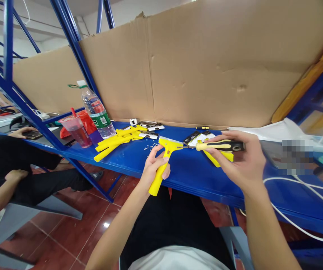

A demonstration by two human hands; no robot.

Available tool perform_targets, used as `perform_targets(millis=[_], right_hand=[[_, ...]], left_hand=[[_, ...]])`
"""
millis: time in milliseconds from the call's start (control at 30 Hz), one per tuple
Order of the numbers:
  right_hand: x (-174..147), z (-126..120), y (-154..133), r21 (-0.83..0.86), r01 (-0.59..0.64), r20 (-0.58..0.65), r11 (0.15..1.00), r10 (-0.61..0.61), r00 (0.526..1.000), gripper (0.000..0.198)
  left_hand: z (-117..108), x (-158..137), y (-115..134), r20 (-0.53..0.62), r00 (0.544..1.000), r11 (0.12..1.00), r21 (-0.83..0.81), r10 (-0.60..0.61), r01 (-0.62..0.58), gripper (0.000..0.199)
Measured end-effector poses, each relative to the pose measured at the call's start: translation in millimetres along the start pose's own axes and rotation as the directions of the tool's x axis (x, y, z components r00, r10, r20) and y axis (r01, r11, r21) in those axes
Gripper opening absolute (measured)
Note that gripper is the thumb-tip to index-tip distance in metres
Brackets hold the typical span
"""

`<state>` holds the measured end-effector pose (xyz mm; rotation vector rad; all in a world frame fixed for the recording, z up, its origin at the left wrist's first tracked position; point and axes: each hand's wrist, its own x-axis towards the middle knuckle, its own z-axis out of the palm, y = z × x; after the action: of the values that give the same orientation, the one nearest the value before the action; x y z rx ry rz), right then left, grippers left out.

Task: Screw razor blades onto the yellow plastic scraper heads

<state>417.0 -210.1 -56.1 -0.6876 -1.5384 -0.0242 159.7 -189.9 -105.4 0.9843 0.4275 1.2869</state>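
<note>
A yellow scraper (159, 176) with a metal blade along its head is gripped round the handle by my left hand (155, 167), tilted with the head upward. My right hand (244, 159) is closed round a yellow-and-black screwdriver (216, 146). Its shaft points left, and the tip meets the right side of the scraper's head. Small loose screws (153, 145) are scattered on the blue table behind my left hand. Partly hidden by my right hand, more yellow scraper parts (214, 159) lie on the table.
Several yellow scrapers (119, 139) are piled at left, near a large water bottle (98, 112) and a red drink cup (78, 129). A second small screwdriver (203, 128) lies by the cardboard wall (192, 75). White cable (299, 182) loops at right. Another person (16, 176) sits at left.
</note>
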Motion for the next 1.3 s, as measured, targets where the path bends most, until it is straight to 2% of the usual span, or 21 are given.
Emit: perform_targets(millis=[200,300,467,600,733,833,1000,1167,1300], right_hand=[[3.2,3.5,5.5,0.128,0.005,0.098,0.992,-0.018,0.995,0.091],[2.0,5.7,7.4,0.135,-0.022,0.067,0.991,0.013,0.998,0.082],[-1.1,3.1,9.6,-0.026,-0.047,0.005,0.999,0.047,0.999,0.051],[2.3,3.2,4.4,0.049,-0.048,0.083,0.998,0.044,0.996,0.049],[1.5,4.0,7.5,0.014,-0.088,0.027,0.996,0.087,0.996,0.038],[0.7,2.5,9.8,-0.041,-0.09,0.002,0.995,0.09,0.996,0.037],[2.3,3.9,6.2,0.064,-0.05,0.052,0.997,0.047,0.998,0.044],[0.7,5.5,11.1,-0.022,-0.072,-0.05,0.997,0.07,0.996,0.042],[2.2,3.8,7.7,0.025,-0.044,0.043,0.999,0.043,0.998,0.047]], left_hand=[[0.1,-0.7,-0.1,-0.008,1.0,1.0,0.006,-0.001,0.002,0.054],[0.5,-0.6,0.1,-0.017,1.0,1.0,0.013,-0.005,0.005,0.058],[0.8,0.0,0.2,-0.031,1.0,1.0,0.01,-0.005,0.006,0.059],[-0.2,1.0,-0.7,-0.043,0.999,1.0,0.003,0.0,0.0,0.059],[-0.8,1.6,-1.3,-0.043,0.999,1.0,-0.004,0.01,-0.01,0.06],[-0.4,1.4,-0.9,-0.035,0.999,1.0,-0.001,0.005,-0.005,0.059],[0.8,0.3,-0.3,-0.029,1.0,1.0,0.007,0.011,-0.011,0.058],[1.4,-0.6,0.0,-0.02,1.0,1.0,0.014,0.008,-0.007,0.056],[1.2,0.8,0.0,-0.032,0.999,1.0,0.012,0.006,-0.005,0.058]])
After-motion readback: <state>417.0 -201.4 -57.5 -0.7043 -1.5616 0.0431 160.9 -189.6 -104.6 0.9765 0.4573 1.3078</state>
